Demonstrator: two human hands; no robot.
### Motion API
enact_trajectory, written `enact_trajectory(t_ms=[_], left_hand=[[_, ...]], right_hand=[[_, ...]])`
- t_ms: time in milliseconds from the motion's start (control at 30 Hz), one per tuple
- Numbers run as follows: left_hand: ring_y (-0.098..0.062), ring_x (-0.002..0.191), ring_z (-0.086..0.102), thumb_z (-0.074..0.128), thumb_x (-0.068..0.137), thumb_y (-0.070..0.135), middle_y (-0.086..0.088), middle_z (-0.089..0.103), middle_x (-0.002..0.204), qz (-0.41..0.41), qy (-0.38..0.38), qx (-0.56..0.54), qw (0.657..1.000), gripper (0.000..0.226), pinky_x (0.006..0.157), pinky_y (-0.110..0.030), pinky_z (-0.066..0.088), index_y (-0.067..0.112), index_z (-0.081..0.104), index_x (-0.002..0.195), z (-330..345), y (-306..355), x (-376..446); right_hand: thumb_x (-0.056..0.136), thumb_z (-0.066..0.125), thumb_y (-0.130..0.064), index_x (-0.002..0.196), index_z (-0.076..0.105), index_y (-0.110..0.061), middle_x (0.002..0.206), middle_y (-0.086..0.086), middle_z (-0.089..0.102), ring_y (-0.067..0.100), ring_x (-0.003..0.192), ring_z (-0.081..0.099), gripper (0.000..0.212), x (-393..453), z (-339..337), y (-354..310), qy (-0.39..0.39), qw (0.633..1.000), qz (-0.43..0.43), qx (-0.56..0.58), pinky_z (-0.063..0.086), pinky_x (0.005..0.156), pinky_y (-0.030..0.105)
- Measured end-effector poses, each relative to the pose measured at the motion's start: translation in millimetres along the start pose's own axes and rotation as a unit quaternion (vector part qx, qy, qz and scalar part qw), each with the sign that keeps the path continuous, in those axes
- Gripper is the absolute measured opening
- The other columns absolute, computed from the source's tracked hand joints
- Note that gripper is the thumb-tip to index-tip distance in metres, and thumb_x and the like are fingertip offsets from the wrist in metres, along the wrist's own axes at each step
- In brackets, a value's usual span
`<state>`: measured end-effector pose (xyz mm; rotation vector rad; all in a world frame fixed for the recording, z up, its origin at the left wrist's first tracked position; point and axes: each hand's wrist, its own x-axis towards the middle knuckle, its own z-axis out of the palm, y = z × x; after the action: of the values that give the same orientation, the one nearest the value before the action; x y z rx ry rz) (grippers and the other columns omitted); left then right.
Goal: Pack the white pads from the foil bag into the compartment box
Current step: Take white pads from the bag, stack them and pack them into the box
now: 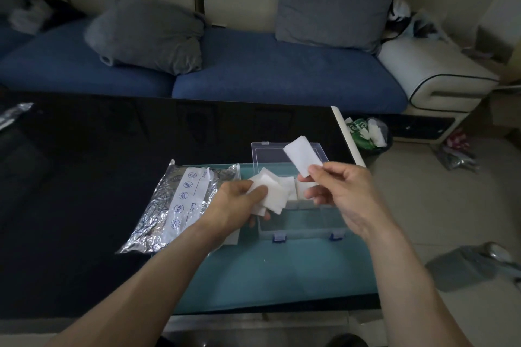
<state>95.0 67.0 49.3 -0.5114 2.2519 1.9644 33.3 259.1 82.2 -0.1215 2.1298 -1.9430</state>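
1. Head view, from where I stand: the right hand [342, 194] is raised over the compartment box [301, 214], pinching a single white pad [303, 159] by its lower end between thumb and forefinger, so the pad stands up tilted in the air.
2. The left hand [239, 205] grips a loose fan of white pads [272, 191], thumb on top and fingers curled beneath, just at the box's left edge.
3. The clear box lies open on a teal mat [267, 276], its lid [270, 152] tipped back away from the person and two blue latches [279, 238] on the near side. More white pads sit in its far compartments; which ones exactly I cannot tell, as the hands cover them.
4. A crinkled foil bag [174, 205] with a white printed label lies flat just left of the left hand, partly on the mat and partly on the black tabletop [84, 177].
5. Beyond the tabletop stands a blue-cushioned sofa [253, 70] with two grey pillows [146, 34].
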Motion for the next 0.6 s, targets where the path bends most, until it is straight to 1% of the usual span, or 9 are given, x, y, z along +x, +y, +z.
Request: enact_trajectory(t_ms=[67, 100, 167, 233, 300, 367, 467, 533, 600], left_hand=[[-0.028, 0.062, 0.05, 0.057, 0.1, 0.023, -0.018, 0.074, 0.079, -0.003, -0.004, -0.038, 0.999, 0.028, 0.065, -0.036, 0.041, 0.0, 0.07, 0.093, -0.2, -1.2, 1.7], [-0.03, 0.065, 0.051, 0.057, 0.1, 0.023, -0.02, 0.074, 0.08, 0.0, -0.008, -0.049, 0.999, 0.028, 0.067, -0.039, 0.04, -0.001, 0.07, 0.093, -0.6, -1.8, 2.0], [-0.034, 0.071, 0.056, 0.056, 0.1, 0.02, -0.021, 0.074, 0.083, 0.008, -0.018, -0.056, 0.998, 0.026, 0.065, -0.04, 0.042, 0.0, 0.071, 0.093, -0.2, -1.0, 0.9], [-0.031, 0.07, 0.063, 0.053, 0.101, 0.018, -0.019, 0.074, 0.083, 0.012, -0.024, -0.065, 0.998, 0.027, 0.058, -0.034, 0.044, 0.0, 0.071, 0.094, 0.8, 0.3, 0.2], [-0.02, 0.059, 0.065, 0.048, 0.103, 0.015, -0.015, 0.073, 0.077, 0.008, -0.03, -0.086, 0.996, 0.028, 0.05, -0.03, 0.045, -0.002, 0.068, 0.093, 3.1, 4.4, -2.4], [-0.016, 0.051, 0.062, 0.045, 0.104, 0.014, -0.015, 0.071, 0.074, 0.005, -0.036, -0.103, 0.994, 0.03, 0.048, -0.028, 0.044, -0.003, 0.067, 0.092, 4.5, 6.5, -2.8], [-0.016, 0.053, 0.062, 0.044, 0.104, 0.016, -0.018, 0.07, 0.078, 0.008, -0.04, -0.111, 0.993, 0.033, 0.049, -0.028, 0.045, -0.008, 0.066, 0.098, 3.7, 5.6, -0.9], [-0.016, 0.054, 0.062, 0.044, 0.104, 0.016, -0.02, 0.069, 0.08, 0.006, -0.039, -0.113, 0.993, 0.034, 0.049, -0.029, 0.045, -0.009, 0.066, 0.101, 2.9, 5.2, -0.7], [-0.016, 0.054, 0.062, 0.045, 0.103, 0.015, -0.019, 0.069, 0.078, 0.003, -0.036, -0.12, 0.992, 0.033, 0.049, -0.029, 0.045, -0.01, 0.066, 0.101, 3.9, 6.0, -2.1]], right_hand=[[0.091, 0.071, -0.008, 0.088, 0.075, -0.006, 0.086, 0.013, 0.077, 0.012, 0.051, 0.062, 0.006, -1.4, -2.1, -0.1, -0.045, 0.999, 0.025, -0.012, 0.046, 0.044, 0.02], [0.089, 0.073, -0.008, 0.09, 0.075, -0.005, 0.085, 0.014, 0.077, 0.012, 0.048, 0.06, 0.003, -1.3, -2.0, 1.0, -0.065, 0.997, 0.035, -0.029, 0.043, 0.043, 0.02], [0.086, 0.077, -0.01, 0.096, 0.075, -0.007, 0.082, 0.011, 0.077, 0.011, 0.046, 0.058, 0.011, -1.9, -2.0, 5.0, -0.088, 0.992, 0.044, -0.079, 0.041, 0.043, 0.02], [0.087, 0.077, -0.015, 0.097, 0.075, -0.01, 0.078, 0.005, 0.077, 0.01, 0.048, 0.058, 0.012, -2.7, -0.9, 6.8, -0.109, 0.982, 0.033, -0.153, 0.042, 0.047, 0.017], [0.091, 0.074, -0.02, 0.093, 0.076, -0.015, 0.076, -0.002, 0.076, 0.008, 0.051, 0.058, 0.006, -3.4, -0.4, 6.0, -0.134, 0.967, 0.009, -0.218, 0.043, 0.054, 0.017], [0.095, 0.068, -0.023, 0.086, 0.074, -0.018, 0.072, -0.007, 0.074, 0.006, 0.054, 0.055, 0.012, -4.5, 0.0, 3.6, -0.153, 0.955, -0.003, -0.253, 0.044, 0.058, 0.021], [0.1, 0.059, -0.025, 0.078, 0.068, -0.016, 0.066, -0.008, 0.069, 0.006, 0.057, 0.052, 0.025, -7.2, 2.6, 0.5, -0.183, 0.945, 0.001, -0.272, 0.042, 0.058, 0.024], [0.102, 0.056, -0.025, 0.079, 0.064, -0.014, 0.069, -0.007, 0.067, 0.009, 0.06, 0.051, 0.027, -7.7, 5.1, 1.1, -0.195, 0.942, 0.019, -0.272, 0.041, 0.059, 0.026], [0.102, 0.053, -0.024, 0.08, 0.061, -0.014, 0.067, -0.007, 0.063, 0.012, 0.063, 0.049, 0.025, -7.6, 6.4, 2.2, -0.205, 0.939, 0.045, -0.273, 0.039, 0.061, 0.029]])
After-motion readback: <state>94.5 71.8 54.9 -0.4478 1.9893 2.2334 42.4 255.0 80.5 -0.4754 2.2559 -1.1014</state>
